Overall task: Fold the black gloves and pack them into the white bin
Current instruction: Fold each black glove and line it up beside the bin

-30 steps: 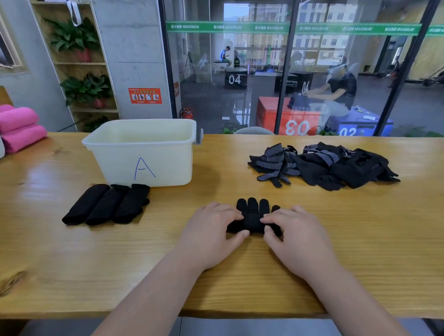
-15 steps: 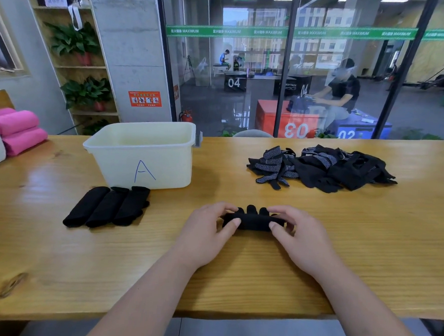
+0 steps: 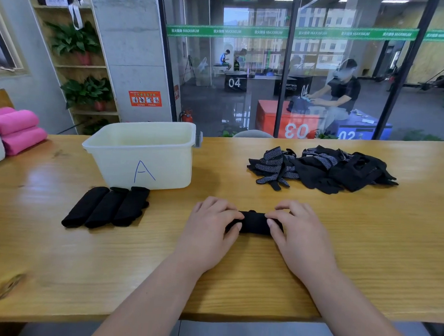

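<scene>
— What sits on the wooden table (image 3: 366,254)?
— A white bin (image 3: 164,164) marked A, far and left of the middle. Just near of it, three folded gloves (image 3: 106,207) lie side by side, touching.
— And in the middle?
— One rolled glove (image 3: 255,223), lying crosswise, with the left hand (image 3: 209,226) and right hand (image 3: 297,234) on its ends.
— Anything else?
— A pile of loose gloves (image 3: 327,169) far right, pink rolls (image 3: 18,129) far left

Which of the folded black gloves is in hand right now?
The folded glove between the left hand and right hand, gripped at both ends. The three other rolls lie side by side, untouched, before the white bin.
</scene>
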